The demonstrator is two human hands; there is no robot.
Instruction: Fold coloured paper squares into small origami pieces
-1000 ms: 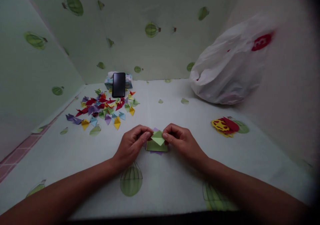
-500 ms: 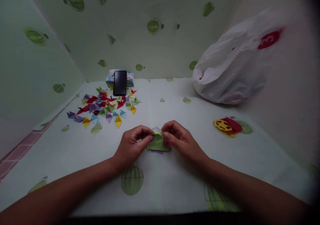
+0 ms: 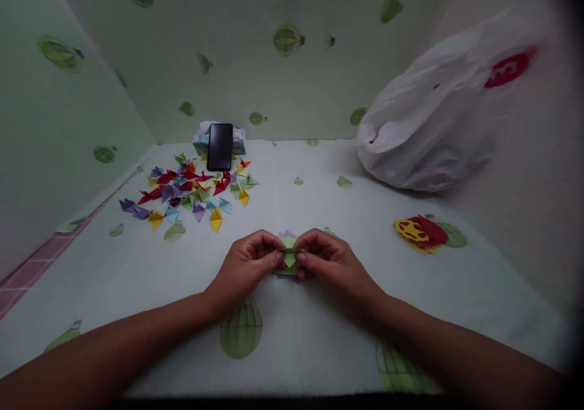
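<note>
Between my hands is a small piece of green origami paper [image 3: 289,258], with a folded flap pointing down toward me. My left hand [image 3: 246,261] pinches its left edge between thumb and fingers. On the opposite side, my right hand [image 3: 328,261] grips the right edge the same way. Purple paper [image 3: 287,235] shows beneath the green piece, sticking out at its far and near sides. Fingertips cover both side edges of the green paper.
Many folded paper cranes [image 3: 198,194] in several colours lie at the back left. Behind them a black phone [image 3: 219,147] leans on a tissue box [image 3: 201,142]. A white plastic bag [image 3: 424,124] stands back right, with red and yellow cut-outs [image 3: 417,233] in front of it.
The green paper's far part has been folded toward me, making a downward-pointing flap. My right hand has shifted slightly, and the view has tilted a little.
</note>
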